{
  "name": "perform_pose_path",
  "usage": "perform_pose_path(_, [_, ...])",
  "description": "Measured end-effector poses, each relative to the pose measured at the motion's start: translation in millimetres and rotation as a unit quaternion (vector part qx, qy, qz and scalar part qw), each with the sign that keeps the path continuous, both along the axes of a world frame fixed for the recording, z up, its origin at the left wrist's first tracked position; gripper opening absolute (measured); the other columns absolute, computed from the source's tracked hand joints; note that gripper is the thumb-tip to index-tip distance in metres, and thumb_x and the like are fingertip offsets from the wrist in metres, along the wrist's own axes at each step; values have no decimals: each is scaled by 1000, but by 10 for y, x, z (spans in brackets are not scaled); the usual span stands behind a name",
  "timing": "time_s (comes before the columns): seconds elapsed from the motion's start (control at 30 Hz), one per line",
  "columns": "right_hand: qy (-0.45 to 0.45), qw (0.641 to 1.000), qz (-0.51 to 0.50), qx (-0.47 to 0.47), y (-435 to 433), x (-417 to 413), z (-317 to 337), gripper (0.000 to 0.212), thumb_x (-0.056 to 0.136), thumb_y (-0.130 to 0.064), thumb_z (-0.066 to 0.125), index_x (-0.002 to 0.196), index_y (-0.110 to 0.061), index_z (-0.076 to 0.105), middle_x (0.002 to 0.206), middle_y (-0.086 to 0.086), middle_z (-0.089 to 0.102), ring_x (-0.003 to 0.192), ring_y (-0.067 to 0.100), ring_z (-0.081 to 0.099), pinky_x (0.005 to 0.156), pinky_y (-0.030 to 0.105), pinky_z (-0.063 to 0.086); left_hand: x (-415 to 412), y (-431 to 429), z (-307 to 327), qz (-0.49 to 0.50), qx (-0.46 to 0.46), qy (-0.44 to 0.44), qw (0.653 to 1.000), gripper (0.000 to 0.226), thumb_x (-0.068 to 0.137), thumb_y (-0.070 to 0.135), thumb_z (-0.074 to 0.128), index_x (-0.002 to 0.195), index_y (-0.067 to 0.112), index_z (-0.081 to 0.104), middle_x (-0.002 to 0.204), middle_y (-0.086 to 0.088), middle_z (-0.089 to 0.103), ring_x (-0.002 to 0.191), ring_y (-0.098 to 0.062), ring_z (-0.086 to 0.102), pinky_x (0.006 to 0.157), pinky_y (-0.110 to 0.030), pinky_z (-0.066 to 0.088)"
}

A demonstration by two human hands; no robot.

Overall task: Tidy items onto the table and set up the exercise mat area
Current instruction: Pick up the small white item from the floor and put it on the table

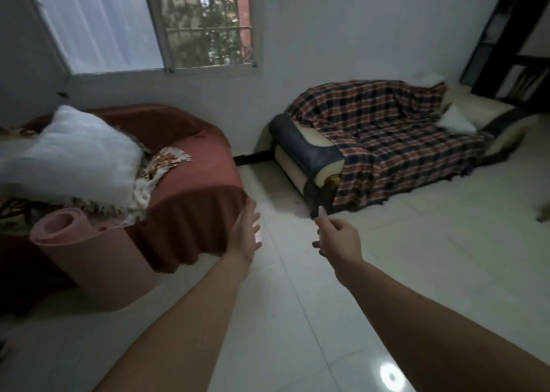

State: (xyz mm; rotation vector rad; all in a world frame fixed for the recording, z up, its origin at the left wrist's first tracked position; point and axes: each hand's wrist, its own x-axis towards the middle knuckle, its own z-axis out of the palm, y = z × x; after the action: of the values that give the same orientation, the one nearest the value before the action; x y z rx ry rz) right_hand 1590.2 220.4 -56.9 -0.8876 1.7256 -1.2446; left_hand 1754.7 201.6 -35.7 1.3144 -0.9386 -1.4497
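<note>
A rolled pink exercise mat leans on end against the armchair draped in a rust-red cover, at the left. My left hand reaches forward beside the chair's front corner, fingers apart, holding nothing; it is to the right of the mat and apart from it. My right hand is stretched out over the floor with thumb and forefinger pinched together, and a small pale tip shows above them; I cannot tell what it is.
A white fluffy cushion and a patterned fringed cloth lie on the armchair. A sofa under a plaid blanket stands against the far wall at right, a dark shelf beyond it. White tiled floor spreads between.
</note>
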Motion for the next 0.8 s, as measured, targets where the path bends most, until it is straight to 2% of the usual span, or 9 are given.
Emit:
perform_pose_path(0.27, [-44, 979, -200, 1, 1016, -2130, 93, 27, 93, -35, 57, 96, -9, 64, 88, 6, 66, 77, 20, 70, 71, 38, 54, -2134, 523, 118, -192, -27, -22, 981, 62, 97, 60, 27, 150, 29, 31, 154, -3, 35, 140, -26, 34, 112, -51, 31])
perform_pose_path(0.43, [-69, 952, -298, -8, 1459, -3072, 111, 28, 94, -37, 57, 94, -11, 64, 89, 4, 65, 75, 19, 69, 71, 37, 53, -3250, 623, 148, -275, -37, -21, 961, 62, 96, 62, 26, 149, 30, 32, 154, -3, 35, 139, -26, 35, 112, -53, 31])
perform_pose_path(0.57, [-103, 922, -373, -17, 1640, -3729, 62, 28, 94, -38, 57, 91, -11, 63, 90, 3, 63, 74, 19, 69, 74, 37, 55, -4084, 630, 78, -339, -27, -21, 940, 63, 96, 62, 28, 148, 28, 34, 153, -3, 38, 137, -25, 38, 111, -52, 33])
perform_pose_path(0.67, [-176, 885, -430, -23, 1611, -4205, 61, 21, 93, -33, 56, 88, -12, 59, 90, 4, 62, 78, 20, 70, 71, 35, 53, -4657, 531, 30, -378, -22, -12, 926, 63, 95, 62, 29, 148, 28, 35, 152, -3, 39, 137, -24, 39, 110, -51, 34])
perform_pose_path(0.8, [-208, 851, -482, -27, 1417, -4767, 45, 29, 94, -34, 55, 107, -8, 62, 104, 6, 66, 81, 19, 70, 62, 30, 52, -5368, 197, -25, -427, -13, -6, 904, 64, 95, 63, 29, 148, 28, 36, 151, -2, 39, 137, -24, 39, 110, -52, 34])
